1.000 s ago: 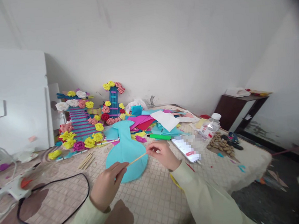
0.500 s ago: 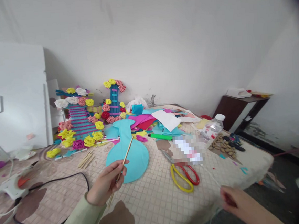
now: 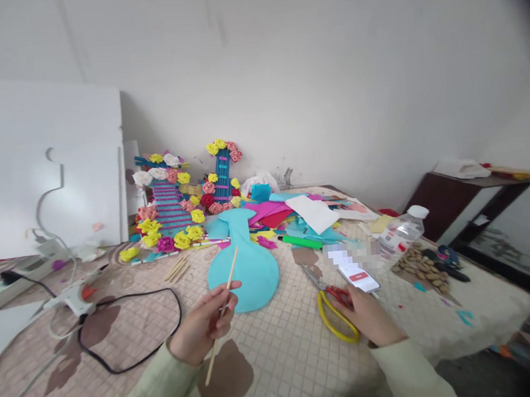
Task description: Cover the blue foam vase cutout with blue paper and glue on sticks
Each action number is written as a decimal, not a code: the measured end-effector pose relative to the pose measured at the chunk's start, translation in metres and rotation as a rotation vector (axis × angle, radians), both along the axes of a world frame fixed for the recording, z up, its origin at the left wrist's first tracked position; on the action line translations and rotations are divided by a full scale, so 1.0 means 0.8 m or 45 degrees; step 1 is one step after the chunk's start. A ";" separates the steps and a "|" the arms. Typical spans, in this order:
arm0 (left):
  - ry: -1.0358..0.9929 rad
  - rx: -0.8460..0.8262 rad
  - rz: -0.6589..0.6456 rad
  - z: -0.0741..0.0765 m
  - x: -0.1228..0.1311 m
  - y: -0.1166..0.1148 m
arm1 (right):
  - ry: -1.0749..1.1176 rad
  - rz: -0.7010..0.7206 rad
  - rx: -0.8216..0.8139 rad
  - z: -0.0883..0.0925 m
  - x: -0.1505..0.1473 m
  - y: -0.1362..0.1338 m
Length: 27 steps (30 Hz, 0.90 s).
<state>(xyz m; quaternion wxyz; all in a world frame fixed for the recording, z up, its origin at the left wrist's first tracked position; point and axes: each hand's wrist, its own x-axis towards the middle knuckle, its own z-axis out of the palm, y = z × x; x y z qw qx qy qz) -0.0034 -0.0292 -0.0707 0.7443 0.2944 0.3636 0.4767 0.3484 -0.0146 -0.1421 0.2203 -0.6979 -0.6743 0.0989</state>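
Observation:
My left hand (image 3: 209, 321) is closed round a thin wooden stick (image 3: 232, 272), pinched near its middle and slanting up to the right. Beyond it lies a flat light-blue piece (image 3: 249, 291), round at the bottom with a narrow neck; the stick's upper end overlaps it in view. On the right, my right hand (image 3: 368, 317) is closed on the red handle of a pair of scissors (image 3: 338, 324), its fingers partly hiding that loop. The yellow loop shows fully, and the blades lie on the table, pointing away to the left.
A phone (image 3: 366, 281), a water bottle (image 3: 403, 233) and peanuts (image 3: 421, 269) are at the right. Coloured paper (image 3: 270, 213) and a green marker (image 3: 301, 242) lie behind. Flower-trimmed models (image 3: 171, 206) stand back left, near more sticks (image 3: 176, 269), a glue gun (image 3: 77, 296) and a cable (image 3: 180, 315).
My right hand has moved in from the right edge of the table and taken hold of the scissors' red handle. My left hand still holds the stick. The view has turned left.

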 end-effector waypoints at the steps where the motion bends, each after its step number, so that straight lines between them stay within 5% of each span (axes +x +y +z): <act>1: 0.041 0.025 0.005 0.000 -0.002 -0.002 | -0.014 0.016 -0.014 -0.002 -0.001 0.001; 12: 0.505 0.396 0.067 -0.005 -0.003 -0.002 | 0.205 -0.007 -0.151 -0.014 0.001 -0.003; 15: 0.500 0.451 0.068 -0.008 -0.004 -0.001 | 0.527 0.001 -0.214 -0.002 0.004 -0.006; 22: 0.354 0.316 0.093 -0.013 -0.008 0.003 | 1.778 0.174 -0.389 0.042 -0.032 -0.023; 27: 0.199 0.105 0.222 -0.021 -0.012 0.015 | 1.875 0.083 -0.300 0.051 -0.082 0.009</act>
